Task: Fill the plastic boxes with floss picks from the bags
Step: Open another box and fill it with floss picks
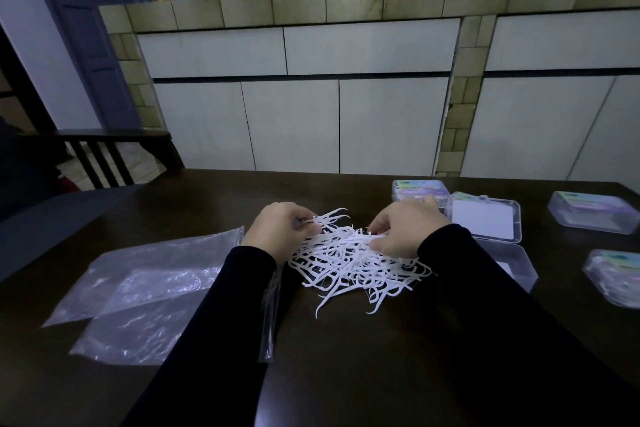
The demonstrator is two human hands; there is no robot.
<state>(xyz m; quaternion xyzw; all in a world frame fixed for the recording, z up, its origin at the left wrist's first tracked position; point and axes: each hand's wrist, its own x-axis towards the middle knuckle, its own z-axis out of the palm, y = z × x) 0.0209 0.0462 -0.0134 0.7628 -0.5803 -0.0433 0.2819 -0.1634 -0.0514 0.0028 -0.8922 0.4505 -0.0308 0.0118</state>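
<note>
Right, near edge: your black sleeves [346, 340] cross dark table [381, 374]. Empty clear bags [138, 288] flat at left, overlapping. Centre: loose pile of white floss picks [356, 263] on table. Your left hand [277, 230] on pile's left edge, fingers curled, pinching picks. Right hand [405, 230] on pile's right side, fingers curled into picks. Just right of pile: open box [485, 222], lid up. Beyond: closed box [420, 189] touching it. Far right, well apart: 2 more closed boxes [594, 211].
</note>
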